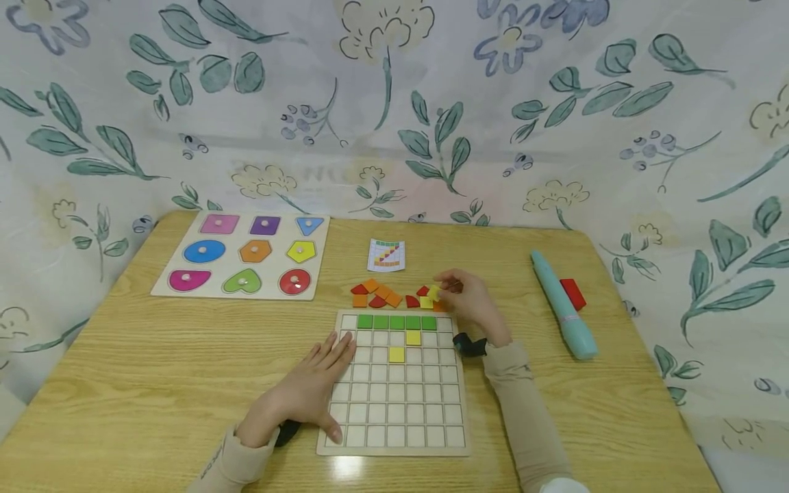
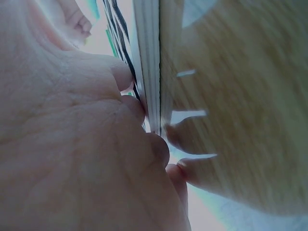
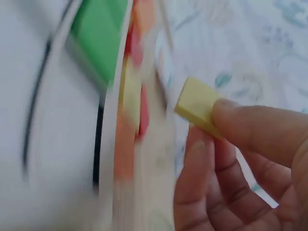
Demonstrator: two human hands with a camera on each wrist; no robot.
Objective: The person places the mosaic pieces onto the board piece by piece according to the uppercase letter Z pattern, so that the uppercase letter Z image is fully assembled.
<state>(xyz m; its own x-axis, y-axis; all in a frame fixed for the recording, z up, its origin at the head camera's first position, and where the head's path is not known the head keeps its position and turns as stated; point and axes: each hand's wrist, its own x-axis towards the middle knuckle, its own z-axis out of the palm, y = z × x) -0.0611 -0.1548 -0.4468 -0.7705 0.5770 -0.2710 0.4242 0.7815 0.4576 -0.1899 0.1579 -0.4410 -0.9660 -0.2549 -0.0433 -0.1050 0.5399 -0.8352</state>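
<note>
A pale wooden grid board lies on the table, with a row of green square tiles along its top. Two yellow square tiles sit below that row, one yellow tile and another yellow tile stepping down to the left. My left hand rests with fingers spread on the board's left edge. Above the board's top right corner, my right hand pinches a yellow square tile between thumb and fingers. Beneath it are loose red, yellow and orange pieces.
More orange and red pieces lie behind the board. A pattern card is farther back. At the left lies a shape puzzle board; at the right, a turquoise pen-shaped object beside a red block. A floral cloth hangs behind the table.
</note>
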